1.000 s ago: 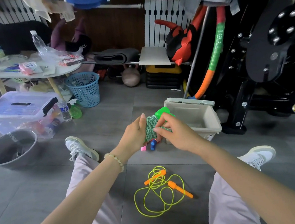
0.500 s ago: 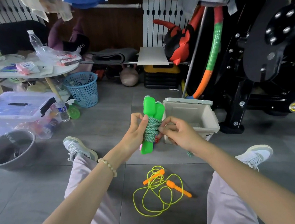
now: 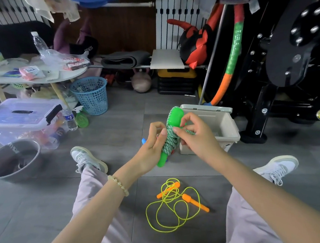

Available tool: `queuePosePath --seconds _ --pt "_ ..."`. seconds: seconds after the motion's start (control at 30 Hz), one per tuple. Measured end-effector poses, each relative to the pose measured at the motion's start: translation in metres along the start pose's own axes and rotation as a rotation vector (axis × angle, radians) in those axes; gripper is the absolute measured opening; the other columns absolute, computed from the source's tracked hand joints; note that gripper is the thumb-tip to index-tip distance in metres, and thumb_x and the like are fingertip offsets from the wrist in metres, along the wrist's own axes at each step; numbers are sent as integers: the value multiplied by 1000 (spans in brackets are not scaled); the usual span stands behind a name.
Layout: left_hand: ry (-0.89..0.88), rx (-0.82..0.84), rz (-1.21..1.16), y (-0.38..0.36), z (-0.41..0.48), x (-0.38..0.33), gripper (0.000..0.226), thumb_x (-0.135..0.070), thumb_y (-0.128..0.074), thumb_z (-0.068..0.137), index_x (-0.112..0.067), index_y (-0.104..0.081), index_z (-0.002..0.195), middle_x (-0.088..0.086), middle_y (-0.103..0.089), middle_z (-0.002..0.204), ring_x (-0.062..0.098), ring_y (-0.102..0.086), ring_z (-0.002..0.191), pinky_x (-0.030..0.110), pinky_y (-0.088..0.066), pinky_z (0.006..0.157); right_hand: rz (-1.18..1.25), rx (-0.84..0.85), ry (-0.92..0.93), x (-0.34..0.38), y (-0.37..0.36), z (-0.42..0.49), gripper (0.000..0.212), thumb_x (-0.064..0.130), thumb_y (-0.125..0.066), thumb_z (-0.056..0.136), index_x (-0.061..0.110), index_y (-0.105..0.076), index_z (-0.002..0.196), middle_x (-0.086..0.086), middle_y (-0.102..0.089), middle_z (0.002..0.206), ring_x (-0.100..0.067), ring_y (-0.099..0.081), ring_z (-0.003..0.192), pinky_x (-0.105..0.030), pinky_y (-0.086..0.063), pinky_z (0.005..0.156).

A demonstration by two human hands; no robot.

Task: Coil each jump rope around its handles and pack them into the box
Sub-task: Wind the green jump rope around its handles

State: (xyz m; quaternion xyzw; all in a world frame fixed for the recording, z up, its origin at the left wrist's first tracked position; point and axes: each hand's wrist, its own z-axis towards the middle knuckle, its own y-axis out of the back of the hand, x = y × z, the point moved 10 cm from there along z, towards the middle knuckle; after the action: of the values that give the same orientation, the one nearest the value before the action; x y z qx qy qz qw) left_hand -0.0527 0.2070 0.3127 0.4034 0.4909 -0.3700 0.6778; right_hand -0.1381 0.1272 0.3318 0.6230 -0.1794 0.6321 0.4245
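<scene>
Gripping the green-handled jump rope with green-and-white braided cord [image 3: 168, 139] (coiled) in the left hand [image 3: 152, 148], pinching its cord with the right hand [image 3: 197, 137], just left of the beige plastic box [image 3: 227, 124]. Nearer, uncoiled on the grey tiled floor [image 3: 117, 122]: thin yellow jump rope with orange handles [image 3: 173, 206].

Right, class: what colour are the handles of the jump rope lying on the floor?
The handles are orange, seen best in the head view.
</scene>
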Motion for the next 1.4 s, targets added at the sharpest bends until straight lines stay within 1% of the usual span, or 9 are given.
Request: queuePosePath --seconds 0.27,0.43,0.53,0.63,0.73,0.87,1.0,1.2,1.4 --pt "47 -84 -109 10 -2 3 8 -20 -44 99 -14 -43 104 -1 -55 84 -1 -52 59 13 -42 57 15 -124 160 23 8 -4 16 19 -75 78 24 -63 69 13 -62 64 4 -57 63 -10 -42 64" --pt "62 -109 -100 20 -3 7 17 -26 -37 102 -26 -54 102 -8 -59 89 5 -56 74 20 -45 67 41 -77 111 15 8 0 11 29 -65 86 24 -55 84 10 -62 78 -7 -57 59 -36 -52 65" --pt "-55 -96 1 22 -4 -2 12 -15 -49 97 -27 -54 97 -8 -59 96 -4 -57 87 13 -46 70 -205 -88 181 19 10 -1 27 35 -68 83 19 -45 83 2 -57 79 -9 -55 68 -26 -45 67" --pt "-83 -81 73 16 -2 -2 13 -17 -56 94 -29 -53 92 -8 -59 94 4 -56 98 28 -53 79 -337 -132 256 31 9 -7 32 39 -69 80 17 -48 72 6 -48 62 -8 -47 60 -21 -36 56" --pt "-56 -101 87 18 -1 1 15 -17 -60 92 -31 -55 88 -8 -61 93 4 -58 78 24 -50 64 -328 -101 252 29 6 -5 31 41 -71 78 17 -53 69 5 -48 56 -9 -45 54 -19 -34 51" --pt "11 -138 -18 25 -4 6 16 -15 -61 91 -30 -58 85 -7 -60 93 5 -54 60 22 -49 50 -80 -2 223 21 2 -6 21 38 -75 76 25 -58 81 -17 -62 80 -34 -55 65 -39 -48 59" --pt "29 -137 -41 29 -5 5 15 -13 -62 90 -27 -59 85 -16 -63 86 17 -53 60 28 -49 51 -30 86 262 28 -3 -9 16 34 -75 71 26 -67 81 -10 -58 81 -8 -50 52 -18 -44 49" --pt "23 -84 -112 24 -7 -3 11 -12 -60 90 -23 -60 88 -19 -61 83 22 -56 65 33 -54 54 -7 14 243 27 4 -5 18 26 -56 93 27 -71 82 14 -52 71 -6 -47 46 -20 -40 47" --pt "75 -40 -86 20 -8 -2 7 -15 -60 91 -21 -59 87 8 -60 82 26 -57 64 57 -53 62 68 4 252 29 8 -3 19 12 -60 91 27 -54 102 10 -52 64 -8 -41 52 -18 -35 51"
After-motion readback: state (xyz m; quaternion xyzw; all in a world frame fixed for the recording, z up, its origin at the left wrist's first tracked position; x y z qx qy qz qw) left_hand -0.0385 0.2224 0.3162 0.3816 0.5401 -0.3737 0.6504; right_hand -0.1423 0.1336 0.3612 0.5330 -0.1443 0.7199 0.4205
